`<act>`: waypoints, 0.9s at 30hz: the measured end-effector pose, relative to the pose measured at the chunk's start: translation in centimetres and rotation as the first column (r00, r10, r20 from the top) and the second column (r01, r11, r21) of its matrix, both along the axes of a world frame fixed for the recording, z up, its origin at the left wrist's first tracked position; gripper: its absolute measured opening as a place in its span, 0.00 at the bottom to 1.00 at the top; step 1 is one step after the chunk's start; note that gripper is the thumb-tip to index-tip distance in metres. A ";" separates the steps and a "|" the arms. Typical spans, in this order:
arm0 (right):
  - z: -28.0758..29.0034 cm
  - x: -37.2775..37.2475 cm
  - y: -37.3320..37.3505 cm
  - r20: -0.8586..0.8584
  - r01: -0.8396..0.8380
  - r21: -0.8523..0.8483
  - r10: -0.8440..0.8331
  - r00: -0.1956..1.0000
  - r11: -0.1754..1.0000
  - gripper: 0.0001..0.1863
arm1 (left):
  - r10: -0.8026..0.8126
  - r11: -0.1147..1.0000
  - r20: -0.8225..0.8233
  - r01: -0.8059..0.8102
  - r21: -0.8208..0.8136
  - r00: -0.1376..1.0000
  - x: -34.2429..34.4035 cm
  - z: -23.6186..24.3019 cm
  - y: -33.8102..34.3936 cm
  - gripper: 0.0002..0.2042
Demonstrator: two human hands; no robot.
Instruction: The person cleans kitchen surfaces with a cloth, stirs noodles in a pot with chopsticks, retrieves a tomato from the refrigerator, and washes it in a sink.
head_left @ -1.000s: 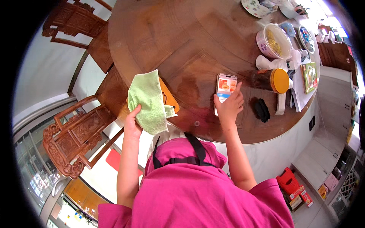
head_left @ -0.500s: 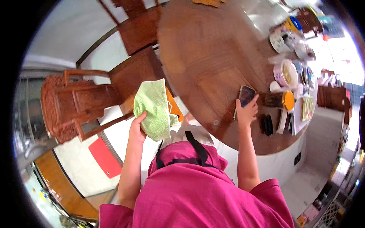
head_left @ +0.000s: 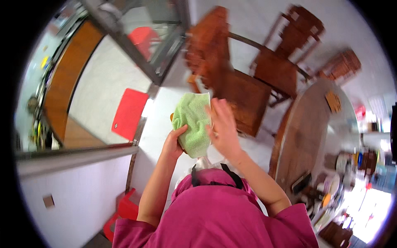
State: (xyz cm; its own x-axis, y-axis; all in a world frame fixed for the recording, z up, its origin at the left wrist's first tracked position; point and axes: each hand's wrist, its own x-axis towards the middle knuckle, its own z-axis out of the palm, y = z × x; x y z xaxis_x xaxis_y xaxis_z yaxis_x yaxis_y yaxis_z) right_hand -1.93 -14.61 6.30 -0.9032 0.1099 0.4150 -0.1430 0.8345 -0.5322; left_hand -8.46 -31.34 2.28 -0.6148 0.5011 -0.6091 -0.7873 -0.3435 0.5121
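Note:
A light green towel-like cloth (head_left: 194, 118) is spread in front of me, gripped at its lower left by my left hand (head_left: 173, 142), the thumb lying over it. At the cloth's right edge is my right hand (head_left: 225, 130), its fingers stretched out and somewhat blurred. Whether those fingertips touch the cloth I cannot tell. A sliver of something orange-brown peeks out behind the cloth's left edge. The phone (head_left: 301, 183) rests on the round wooden table (head_left: 304, 124) off to my right, apart from both hands.
Carved wooden chairs (head_left: 252, 101) stand ahead, beside the table. To the left, a red stool (head_left: 130, 113) is near a metal-framed glass door (head_left: 159, 66). Another red plastic seat (head_left: 122, 213) sits low by the white wall. Jars and tubs crowd the table's far right.
My view has swung left, away from the table. The right hand has left the phone and come over beside the cloth. The left hand still holds the cloth.

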 end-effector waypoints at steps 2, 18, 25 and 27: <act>-0.2 -3.4 -4.4 0.031 -0.261 0.033 0.260 0.965 0.965 0.31 | 0.099 0.995 -0.099 -0.098 0.020 0.990 -0.3 0.0 -2.2 0.21; 2.8 -26.0 -16.2 -0.070 -0.550 0.048 0.553 0.831 0.834 0.19 | 0.610 0.737 -0.385 -0.674 -0.046 0.693 -12.2 5.6 -8.9 0.28; 3.6 -37.5 -19.6 -0.031 -0.624 -0.092 0.624 0.781 0.776 0.14 | 0.673 0.666 -0.433 -0.746 0.004 0.599 -18.7 6.5 -12.1 0.26; 3.3 -39.8 -20.8 0.153 -0.620 -0.153 0.638 0.755 0.770 0.16 | 0.710 0.632 -0.374 -0.774 -0.036 0.597 -19.9 5.9 -13.1 0.26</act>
